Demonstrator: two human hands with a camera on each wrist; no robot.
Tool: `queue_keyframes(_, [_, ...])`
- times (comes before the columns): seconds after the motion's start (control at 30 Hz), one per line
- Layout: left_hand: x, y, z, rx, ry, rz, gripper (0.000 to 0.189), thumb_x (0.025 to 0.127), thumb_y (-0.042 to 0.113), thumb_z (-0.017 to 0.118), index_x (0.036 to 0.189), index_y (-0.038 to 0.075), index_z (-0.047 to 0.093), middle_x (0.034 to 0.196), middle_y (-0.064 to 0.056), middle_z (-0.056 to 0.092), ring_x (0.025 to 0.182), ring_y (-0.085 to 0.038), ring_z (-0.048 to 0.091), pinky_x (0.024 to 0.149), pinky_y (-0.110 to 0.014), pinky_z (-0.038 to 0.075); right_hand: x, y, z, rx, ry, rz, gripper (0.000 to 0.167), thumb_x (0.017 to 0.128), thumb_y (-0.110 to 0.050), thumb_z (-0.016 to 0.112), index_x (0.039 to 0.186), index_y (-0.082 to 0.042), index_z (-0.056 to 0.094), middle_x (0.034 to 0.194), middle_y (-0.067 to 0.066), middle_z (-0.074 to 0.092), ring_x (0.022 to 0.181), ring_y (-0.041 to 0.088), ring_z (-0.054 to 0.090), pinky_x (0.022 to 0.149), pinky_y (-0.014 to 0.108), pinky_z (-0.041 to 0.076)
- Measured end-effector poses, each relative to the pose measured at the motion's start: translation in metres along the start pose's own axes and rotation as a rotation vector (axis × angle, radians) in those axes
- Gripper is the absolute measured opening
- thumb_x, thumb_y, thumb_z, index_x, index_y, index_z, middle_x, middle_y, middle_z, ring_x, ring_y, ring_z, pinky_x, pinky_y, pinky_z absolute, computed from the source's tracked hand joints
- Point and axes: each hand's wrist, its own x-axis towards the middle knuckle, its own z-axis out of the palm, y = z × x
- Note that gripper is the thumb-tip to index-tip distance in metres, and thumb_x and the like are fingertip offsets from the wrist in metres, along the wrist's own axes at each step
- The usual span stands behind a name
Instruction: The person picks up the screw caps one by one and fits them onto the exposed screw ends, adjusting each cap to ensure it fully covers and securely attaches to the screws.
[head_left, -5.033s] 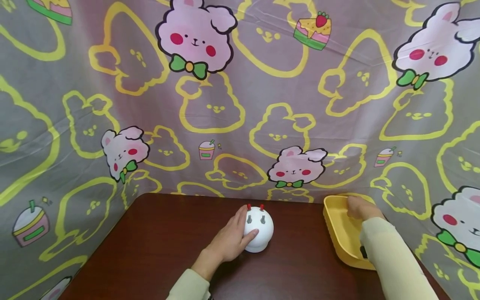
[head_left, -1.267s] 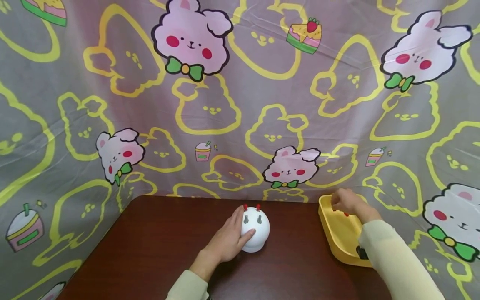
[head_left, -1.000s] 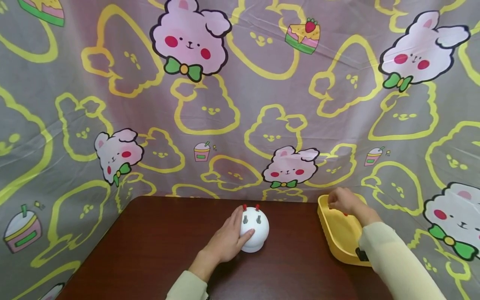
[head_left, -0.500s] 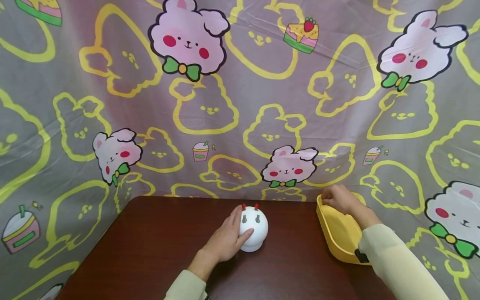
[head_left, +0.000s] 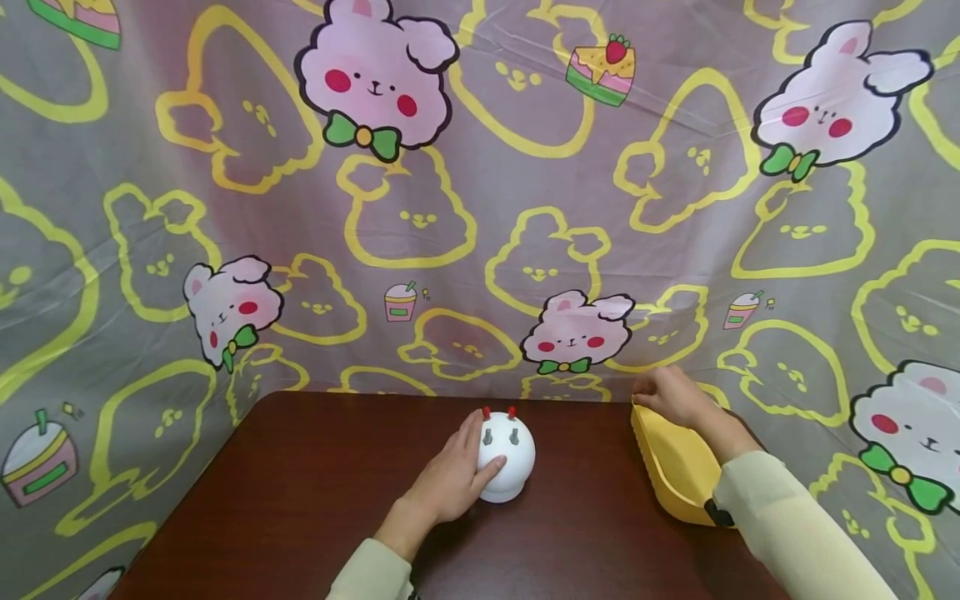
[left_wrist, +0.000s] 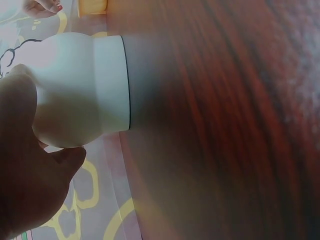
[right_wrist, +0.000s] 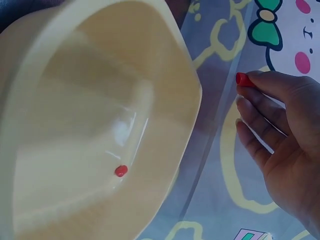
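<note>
My left hand grips a white ball-shaped body on a short base, standing on the table. The thumb lies across its front in the head view. Two grey toggle levers and two red-tipped ones stick up from its top. My right hand is over the far left rim of the yellow tray. The right wrist view shows it pinching a small red cap between thumb and index finger, the other fingers loosely bent. Another red cap lies on the tray's floor.
The dark wooden table carries the white body and the tray, which stands near its right edge. A grey curtain with cartoon rabbits hangs behind the table and at both sides.
Five seconds ago my right hand was down inside the tray. It has risen and moved left to the far rim with the red cap. My left hand has stayed on the white body.
</note>
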Motion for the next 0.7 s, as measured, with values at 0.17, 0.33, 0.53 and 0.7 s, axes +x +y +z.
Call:
queue_keyframes(0.17, [0.001,0.001,0.0,0.003,-0.005,-0.007,0.089,0.103,0.061,0.045,0.162,0.0,0.017,0.168,-0.017,0.02,0.15,-0.034,0.032,0.117,-0.049,0.036,-0.001,-0.005,0.001,0.017,0.031,-0.002,0.009,0.089,-0.005,0.073,0.08,-0.007,0.075,0.073,-0.004,0.071,0.066,0.01,0.063,0.062,0.035,0.053])
queue_keyframes(0.33, [0.001,-0.001,0.001,0.004,-0.001,-0.006,0.09,0.103,0.062,0.045,0.162,0.0,0.018,0.168,-0.016,0.02,0.15,-0.034,0.032,0.117,-0.049,0.036,0.0,-0.011,0.001,0.046,0.046,0.006,0.008,0.09,-0.004,0.074,0.083,-0.007,0.075,0.075,-0.003,0.073,0.069,0.01,0.066,0.063,0.034,0.054])
queue_keyframes(0.53, [0.0,-0.001,0.002,-0.006,-0.002,-0.004,0.089,0.103,0.061,0.046,0.162,0.0,0.018,0.168,-0.017,0.02,0.15,-0.034,0.032,0.117,-0.05,0.036,-0.001,-0.019,-0.005,0.085,0.05,0.015,0.005,0.091,-0.003,0.073,0.086,-0.004,0.075,0.08,0.006,0.075,0.071,0.012,0.067,0.065,0.034,0.055])
queue_keyframes(0.7, [0.001,-0.001,0.002,-0.005,-0.005,-0.005,0.089,0.103,0.061,0.046,0.162,0.0,0.018,0.168,-0.017,0.02,0.15,-0.034,0.032,0.117,-0.05,0.035,-0.003,-0.025,-0.009,0.078,0.068,0.018,0.005,0.091,-0.003,0.074,0.087,-0.006,0.076,0.081,0.004,0.075,0.073,0.013,0.068,0.066,0.034,0.056])
